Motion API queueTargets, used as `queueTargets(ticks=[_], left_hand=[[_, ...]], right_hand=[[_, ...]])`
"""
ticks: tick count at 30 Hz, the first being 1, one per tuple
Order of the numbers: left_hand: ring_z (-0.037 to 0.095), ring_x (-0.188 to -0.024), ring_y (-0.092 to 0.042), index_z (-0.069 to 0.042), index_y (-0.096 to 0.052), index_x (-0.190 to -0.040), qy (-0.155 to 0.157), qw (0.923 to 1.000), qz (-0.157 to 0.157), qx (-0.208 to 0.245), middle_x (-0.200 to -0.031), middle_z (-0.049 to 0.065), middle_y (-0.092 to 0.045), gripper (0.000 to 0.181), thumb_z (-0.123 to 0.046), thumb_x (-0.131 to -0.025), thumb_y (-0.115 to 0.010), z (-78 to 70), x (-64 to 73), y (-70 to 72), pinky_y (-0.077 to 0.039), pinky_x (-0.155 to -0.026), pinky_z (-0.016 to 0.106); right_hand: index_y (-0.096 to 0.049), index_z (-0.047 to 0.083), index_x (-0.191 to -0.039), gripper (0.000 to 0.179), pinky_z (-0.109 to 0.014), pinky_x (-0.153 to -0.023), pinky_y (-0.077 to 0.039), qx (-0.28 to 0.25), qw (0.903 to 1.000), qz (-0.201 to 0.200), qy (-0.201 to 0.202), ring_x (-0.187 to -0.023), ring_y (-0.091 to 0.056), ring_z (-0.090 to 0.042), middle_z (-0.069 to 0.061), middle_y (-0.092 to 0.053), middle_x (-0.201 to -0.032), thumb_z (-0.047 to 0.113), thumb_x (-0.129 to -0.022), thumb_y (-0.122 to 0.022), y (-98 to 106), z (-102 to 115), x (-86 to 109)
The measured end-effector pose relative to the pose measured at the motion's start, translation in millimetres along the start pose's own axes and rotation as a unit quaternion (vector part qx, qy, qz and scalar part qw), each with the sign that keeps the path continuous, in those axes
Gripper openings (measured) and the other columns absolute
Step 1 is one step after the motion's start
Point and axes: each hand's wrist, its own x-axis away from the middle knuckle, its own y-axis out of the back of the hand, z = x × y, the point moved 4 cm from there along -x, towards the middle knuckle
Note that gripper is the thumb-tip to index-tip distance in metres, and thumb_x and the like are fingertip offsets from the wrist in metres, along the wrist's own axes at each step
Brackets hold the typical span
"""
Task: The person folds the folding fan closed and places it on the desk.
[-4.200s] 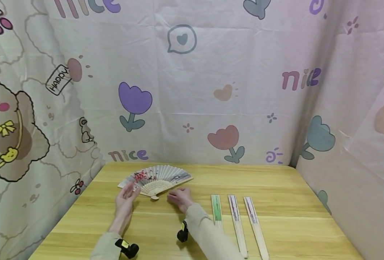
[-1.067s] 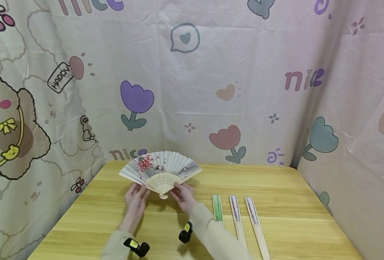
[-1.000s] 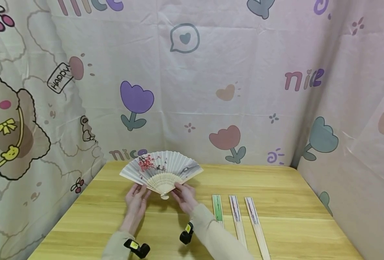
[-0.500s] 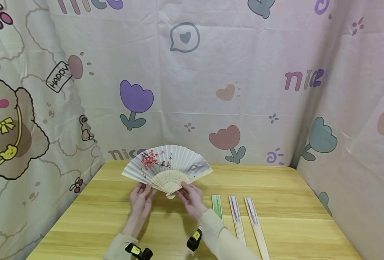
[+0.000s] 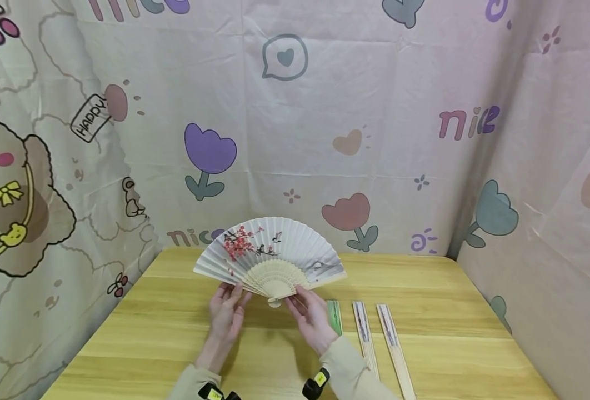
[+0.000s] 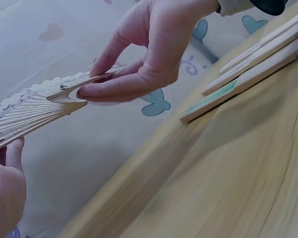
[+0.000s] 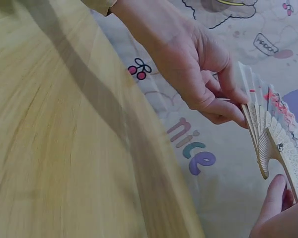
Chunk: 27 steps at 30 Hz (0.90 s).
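A spread folding fan (image 5: pixel 275 250), white with red blossoms and pale wooden ribs, is held up above the table in the head view. My left hand (image 5: pixel 227 314) pinches its left outer rib between thumb and fingers. On the other side my right hand (image 5: pixel 314 318) pinches the right outer rib near the pivot. Both wrist views show the fan clear of the tabletop, with the left hand (image 7: pixel 193 69) and the right hand (image 6: pixel 156 49) at opposite edges.
Three folded fans lie on the wooden table (image 5: pixel 140 333): a green one (image 5: pixel 334 315), partly behind the right hand, a middle one (image 5: pixel 364 333) and a right one (image 5: pixel 394 347). A printed curtain (image 5: pixel 285 139) hangs behind the table.
The fan lay on the table with both hands beside it; both hands then took its edges and lifted it. Over the last second it has moved up, rightward and closer.
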Motion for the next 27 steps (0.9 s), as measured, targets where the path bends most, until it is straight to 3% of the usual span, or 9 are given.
queueTargets(ticks=[6,13,17,21,27], left_hand=[[0.009,-0.098,-0.068,-0.009,-0.058,-0.114,0.011,0.9999,0.007,-0.005,-0.108,0.000,-0.062,0.023,0.007,-0.100,-0.051,7.1,6.2,-11.4,-0.063,-0.090,0.021],[0.008,-0.099,-0.066,-0.009,-0.054,-0.120,0.017,0.9990,0.037,-0.020,-0.111,0.000,-0.060,0.024,0.004,-0.100,-0.051,14.9,14.9,-25.5,-0.063,-0.091,0.021],[0.009,-0.102,-0.067,-0.010,-0.054,-0.124,0.018,0.9984,0.049,-0.023,-0.115,0.000,-0.062,0.027,0.004,-0.100,-0.051,19.6,18.2,-31.6,-0.063,-0.092,0.021],[0.009,-0.102,-0.067,-0.011,-0.056,-0.124,0.013,0.9975,0.067,-0.016,-0.115,0.000,-0.063,0.029,0.005,-0.100,-0.051,24.3,20.3,-35.2,-0.063,-0.092,0.021],[0.009,-0.103,-0.068,-0.012,-0.058,-0.124,0.013,0.9948,0.099,-0.017,-0.115,-0.001,-0.064,0.029,0.005,-0.100,-0.052,32.4,21.7,-36.2,-0.062,-0.094,0.023]], right_hand=[[-0.061,0.007,-0.100,0.005,-0.025,-0.097,-0.063,-0.009,0.9999,0.008,0.001,-0.092,-0.070,-0.014,-0.003,-0.070,-0.096,0.005,-0.097,-0.063,11,12,13.5],[-0.059,0.011,-0.096,0.006,-0.025,-0.102,-0.060,0.004,0.9992,0.039,0.009,-0.098,-0.070,-0.013,-0.001,-0.069,-0.101,0.005,-0.099,-0.059,19,24,26.9],[-0.061,0.011,-0.103,0.009,-0.025,-0.103,-0.060,0.012,0.9985,0.050,0.018,-0.101,-0.071,-0.012,0.001,-0.072,-0.104,0.003,-0.099,-0.058,21,27,30.9],[-0.064,0.009,-0.108,0.014,-0.025,-0.100,-0.061,0.013,0.9987,0.042,0.024,-0.099,-0.073,-0.013,-0.001,-0.075,-0.102,0.001,-0.098,-0.059,25,31,32.1],[-0.070,0.011,-0.100,0.019,-0.027,-0.094,-0.064,-0.001,0.9994,0.019,0.030,-0.092,-0.076,-0.015,-0.004,-0.078,-0.094,-0.004,-0.096,-0.059,35,36,31.9]])
